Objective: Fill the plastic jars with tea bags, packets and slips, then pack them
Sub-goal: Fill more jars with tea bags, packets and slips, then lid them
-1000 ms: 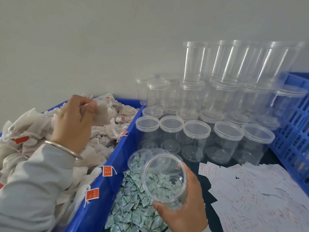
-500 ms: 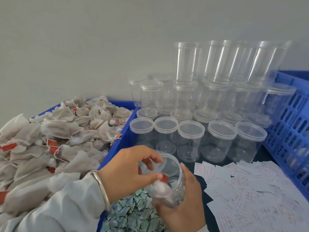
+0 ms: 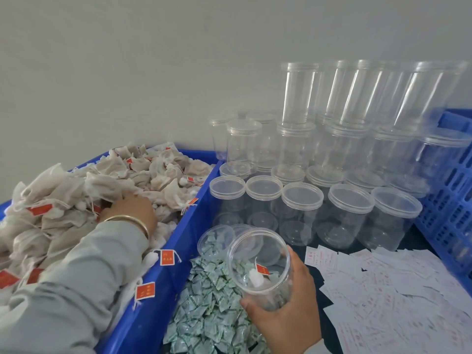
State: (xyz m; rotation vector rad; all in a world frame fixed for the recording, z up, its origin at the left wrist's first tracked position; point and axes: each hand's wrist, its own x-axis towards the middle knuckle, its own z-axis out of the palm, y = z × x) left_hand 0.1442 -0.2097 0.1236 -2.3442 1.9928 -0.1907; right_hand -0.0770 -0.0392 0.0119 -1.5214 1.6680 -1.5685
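My right hand [image 3: 286, 315] grips an open clear plastic jar [image 3: 260, 267], tilted toward me, above the pile of small green packets [image 3: 204, 310]. One white tea bag [image 3: 255, 277] with a red tag lies inside the jar. My left hand [image 3: 130, 208] reaches into the heap of white tea bags [image 3: 76, 195] in the blue bin [image 3: 178, 254]; its fingers are buried among the bags, so its hold is hidden. White printed slips [image 3: 383, 297] lie spread at the right.
Lidded clear jars [image 3: 301, 203] stand in rows behind the packets, with more stacked toward the wall. A loose clear lid [image 3: 217, 238] leans by the held jar. A blue slatted crate [image 3: 452, 200] stands at the right edge.
My left hand took a tea bag from the bin, dropped it into the jar, and has gone back into the tea bag heap. The jar stays in my right hand.
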